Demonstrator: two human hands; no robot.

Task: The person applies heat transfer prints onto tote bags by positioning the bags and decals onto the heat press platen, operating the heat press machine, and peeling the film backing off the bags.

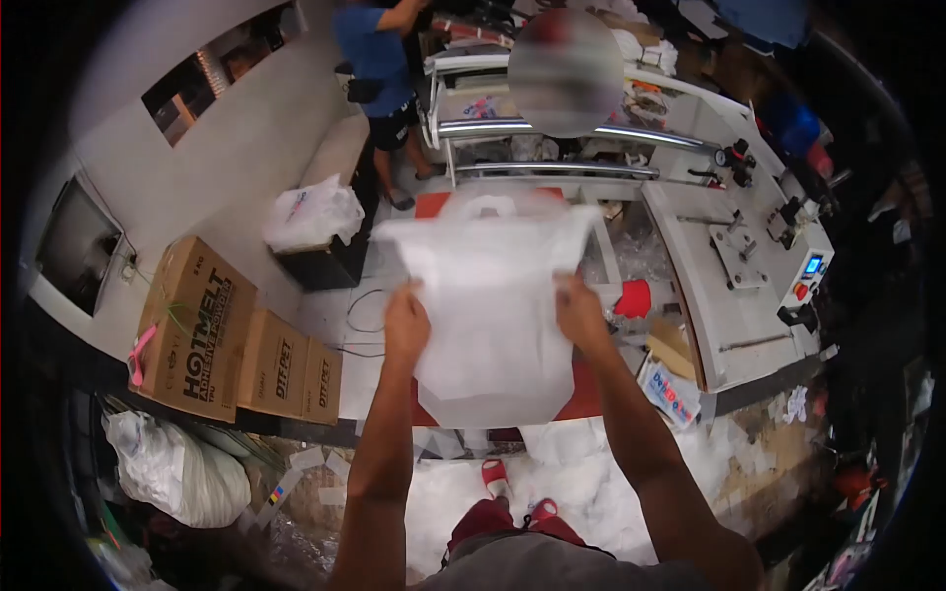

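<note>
A white T-shirt (493, 335) hangs spread out between my two hands, its neck and sleeve end pointing away from me and blurred by motion. My left hand (405, 320) is closed on its left edge, below the sleeve. On the opposite edge my right hand (579, 313) pinches the cloth. Beneath the shirt lies a red board (585, 394), mostly covered by it. A bright red piece (634, 298) lies just right of my right hand.
At left stand a HOTMELT carton (202, 335) and smaller DTF-PET boxes (281, 369). A white machine with a control box (810, 266) stands at right. Metal rollers (483, 128) span the back. A person (379, 79) stands at back left. White bags (177, 468) lie lower left.
</note>
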